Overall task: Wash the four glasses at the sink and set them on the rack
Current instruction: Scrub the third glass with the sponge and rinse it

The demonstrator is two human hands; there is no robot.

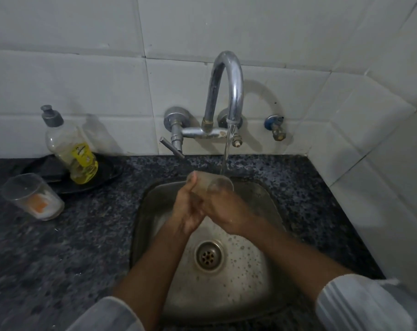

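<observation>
A clear glass (208, 183) lies on its side over the steel sink (152, 199), right under the water stream from the tap (226, 91). My left hand (187, 209) wraps its base end, thumb on top. My right hand (223, 212) grips it near the rim, which faces right and toward me. Both hands touch each other above the drain (208, 255). A second clear glass (33, 197) stands tilted on the dark counter at the left, with something orange and white inside it. No rack is in view.
A dish soap bottle (70, 149) with yellow liquid stands on a black tray (102, 177) at the back left. The speckled dark counter (59, 247) surrounds the sink. White tiled walls close the back and right. A small blue valve (275, 127) sticks out right of the tap.
</observation>
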